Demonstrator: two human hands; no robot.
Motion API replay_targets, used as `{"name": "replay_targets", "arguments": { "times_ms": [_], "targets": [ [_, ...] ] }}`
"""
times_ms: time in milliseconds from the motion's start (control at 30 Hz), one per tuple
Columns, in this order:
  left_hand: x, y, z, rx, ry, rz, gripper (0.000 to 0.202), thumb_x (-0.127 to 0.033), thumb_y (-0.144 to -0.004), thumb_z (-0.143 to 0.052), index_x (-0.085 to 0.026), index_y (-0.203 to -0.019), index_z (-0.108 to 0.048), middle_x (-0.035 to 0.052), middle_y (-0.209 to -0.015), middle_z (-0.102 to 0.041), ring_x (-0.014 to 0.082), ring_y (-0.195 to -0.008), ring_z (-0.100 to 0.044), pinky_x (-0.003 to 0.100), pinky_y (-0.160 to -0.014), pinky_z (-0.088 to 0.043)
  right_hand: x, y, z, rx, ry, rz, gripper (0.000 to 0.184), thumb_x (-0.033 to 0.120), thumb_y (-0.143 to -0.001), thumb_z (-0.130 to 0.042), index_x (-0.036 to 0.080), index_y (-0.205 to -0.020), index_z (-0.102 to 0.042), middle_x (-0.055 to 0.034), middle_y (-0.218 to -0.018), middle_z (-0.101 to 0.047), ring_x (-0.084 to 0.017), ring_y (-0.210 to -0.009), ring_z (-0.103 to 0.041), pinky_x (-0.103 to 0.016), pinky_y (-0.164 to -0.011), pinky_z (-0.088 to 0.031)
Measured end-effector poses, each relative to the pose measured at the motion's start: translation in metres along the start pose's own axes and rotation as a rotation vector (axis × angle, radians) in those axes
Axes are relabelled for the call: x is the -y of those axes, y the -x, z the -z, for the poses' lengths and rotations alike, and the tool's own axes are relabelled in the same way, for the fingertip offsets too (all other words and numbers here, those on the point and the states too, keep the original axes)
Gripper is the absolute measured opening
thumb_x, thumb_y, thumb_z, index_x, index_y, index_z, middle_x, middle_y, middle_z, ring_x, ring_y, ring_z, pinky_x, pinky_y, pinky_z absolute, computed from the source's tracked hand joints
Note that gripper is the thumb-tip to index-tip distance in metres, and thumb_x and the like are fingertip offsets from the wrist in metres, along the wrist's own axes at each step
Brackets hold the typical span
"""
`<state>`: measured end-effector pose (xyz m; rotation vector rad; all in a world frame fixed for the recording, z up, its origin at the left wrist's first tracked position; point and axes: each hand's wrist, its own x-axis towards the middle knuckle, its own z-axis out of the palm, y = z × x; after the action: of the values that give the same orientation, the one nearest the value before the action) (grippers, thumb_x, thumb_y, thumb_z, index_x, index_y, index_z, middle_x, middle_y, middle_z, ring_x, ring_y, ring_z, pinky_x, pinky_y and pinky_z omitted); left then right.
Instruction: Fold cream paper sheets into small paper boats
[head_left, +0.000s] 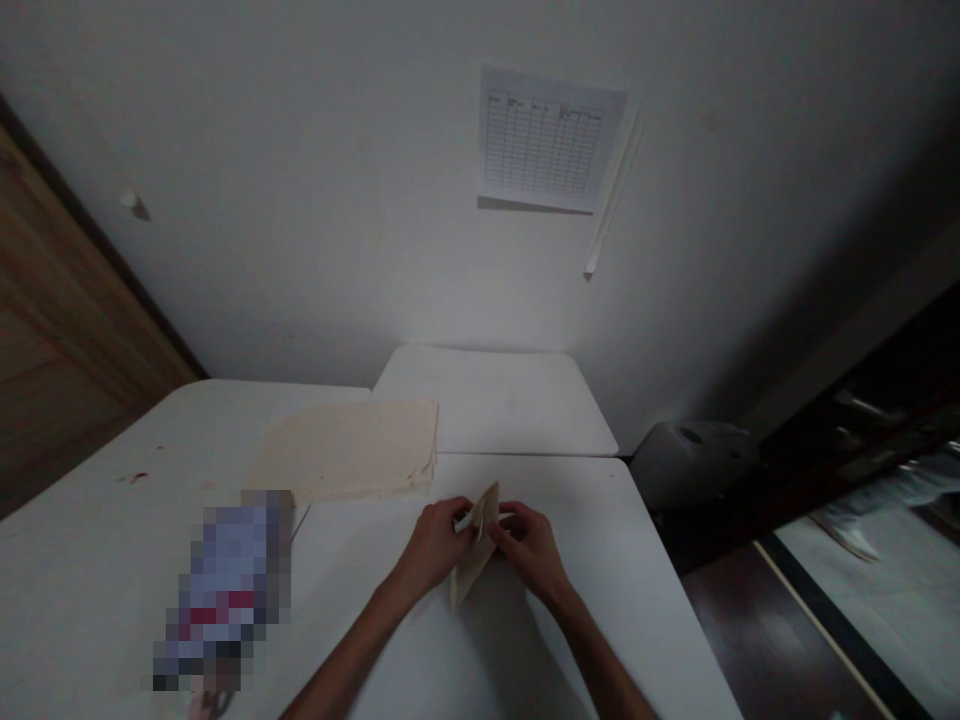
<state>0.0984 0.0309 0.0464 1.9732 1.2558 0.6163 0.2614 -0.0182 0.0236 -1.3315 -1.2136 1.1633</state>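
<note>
A small beige piece of folded paper (471,575), possibly an envelope, is held on a slant above the white table (600,600). My left hand (437,540) has its fingers closed on the paper's left side. From the right, my right hand (529,545) pinches the same paper near its upper part. Some of the fingertips are hidden behind it. To the left of my hands lies a stack of larger beige paper sheets (352,450), slightly uneven at its right edge.
A blurred-out bluish object (225,580) lies on the left table. A printed chart (544,140) hangs on the wall beside a thin white strip (615,195). At right stand a grey plastic container (690,460) and a person's leg and shoe (847,530).
</note>
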Motion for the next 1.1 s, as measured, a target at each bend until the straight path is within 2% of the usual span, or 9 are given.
{"name": "replay_targets", "arguments": {
  "times_ms": [167, 333, 533, 633, 700, 800, 867, 967, 1100],
  "targets": [
    [-0.007, 0.002, -0.003, -0.076, -0.145, 0.020, 0.009, -0.013, -0.073, -0.056, -0.018, -0.079, -0.061, 0.0038, -0.080, -0.062, 0.0195, -0.076, -0.057, 0.028, -0.071, -0.038, 0.001, -0.001, -0.006, -0.026, -0.070, -0.054, 0.054, 0.059, -0.073, -0.066, 0.015, -0.104, -0.061, -0.0060, -0.071, -0.070, -0.024, -0.064, -0.069, -0.032, -0.057, -0.056],
    [-0.012, 0.007, -0.007, -0.063, -0.194, -0.016, 0.008, -0.012, -0.078, -0.053, -0.019, -0.079, -0.058, 0.0036, -0.086, -0.059, 0.0174, -0.077, -0.056, 0.027, -0.072, -0.039, 0.005, -0.001, -0.010, -0.075, -0.097, -0.105, 0.058, 0.068, -0.072, -0.061, 0.015, -0.097, -0.061, -0.0053, -0.067, -0.068, -0.024, -0.059, -0.068, -0.032, -0.053, -0.056],
    [-0.013, 0.017, -0.008, -0.035, -0.136, -0.266, 0.008, -0.018, -0.083, -0.053, -0.019, -0.087, -0.061, 0.0073, -0.092, -0.059, 0.0208, -0.088, -0.056, 0.033, -0.082, -0.044, 0.000, -0.004, -0.008, -0.162, -0.100, -0.140, 0.056, 0.069, -0.071, -0.061, 0.014, -0.084, -0.062, -0.0064, -0.066, -0.068, -0.023, -0.057, -0.066, -0.029, -0.049, -0.053],
    [-0.012, 0.021, -0.006, -0.012, -0.031, -0.319, 0.015, -0.025, -0.090, -0.048, -0.020, -0.088, -0.063, 0.0067, -0.092, -0.060, 0.0200, -0.090, -0.056, 0.033, -0.086, -0.044, -0.006, -0.007, -0.006, -0.185, -0.093, -0.120, 0.054, 0.066, -0.070, -0.064, 0.013, -0.081, -0.063, -0.0062, -0.065, -0.066, -0.021, -0.055, -0.063, -0.028, -0.048, -0.051],
    [-0.009, 0.021, -0.006, -0.052, 0.042, -0.278, 0.022, -0.029, -0.093, -0.044, -0.020, -0.087, -0.063, 0.0064, -0.092, -0.061, 0.0190, -0.089, -0.058, 0.032, -0.085, -0.045, -0.010, -0.007, -0.005, -0.183, -0.096, -0.109, 0.054, 0.065, -0.070, -0.064, 0.012, -0.079, -0.063, -0.0058, -0.065, -0.065, -0.020, -0.054, -0.062, -0.027, -0.047, -0.050],
    [0.001, 0.017, -0.007, -0.164, 0.125, -0.104, 0.022, -0.034, -0.088, -0.051, -0.019, -0.098, -0.062, 0.0071, -0.096, -0.063, 0.0194, -0.084, -0.060, 0.031, -0.078, -0.047, -0.012, -0.007, -0.005, -0.159, -0.141, -0.113, 0.055, 0.065, -0.073, -0.062, 0.011, -0.083, -0.064, -0.0066, -0.070, -0.066, -0.020, -0.059, -0.063, -0.028, -0.051, -0.052],
    [0.007, 0.014, -0.009, -0.094, 0.212, 0.000, 0.027, -0.039, -0.085, -0.054, -0.017, -0.098, -0.063, 0.0062, -0.090, -0.066, 0.0196, -0.077, -0.061, 0.030, -0.071, -0.047, -0.012, -0.006, -0.005, -0.147, -0.166, -0.106, 0.056, 0.066, -0.073, -0.061, 0.011, -0.087, -0.065, -0.0074, -0.074, -0.067, -0.021, -0.064, -0.064, -0.029, -0.054, -0.053],
    [0.014, 0.011, -0.011, 0.069, 0.352, 0.053, 0.033, -0.046, -0.083, -0.053, -0.015, -0.086, -0.067, 0.0052, -0.079, -0.068, 0.0202, -0.072, -0.062, 0.028, -0.065, -0.045, -0.011, -0.006, -0.005, -0.145, -0.163, -0.073, 0.058, 0.067, -0.073, -0.060, 0.011, -0.088, -0.066, -0.0077, -0.076, -0.068, -0.023, -0.068, -0.065, -0.030, -0.056, -0.054],
    [0.016, 0.010, -0.012, 0.101, 0.406, 0.074, 0.038, -0.049, -0.080, -0.054, -0.013, -0.084, -0.067, 0.0066, -0.077, -0.070, 0.0204, -0.071, -0.062, 0.028, -0.063, -0.045, -0.011, -0.007, -0.005, -0.163, -0.195, -0.087, 0.061, 0.069, -0.068, -0.063, 0.011, -0.086, -0.068, -0.0077, -0.076, -0.069, -0.023, -0.068, -0.065, -0.031, -0.057, -0.055]
  ]
}}
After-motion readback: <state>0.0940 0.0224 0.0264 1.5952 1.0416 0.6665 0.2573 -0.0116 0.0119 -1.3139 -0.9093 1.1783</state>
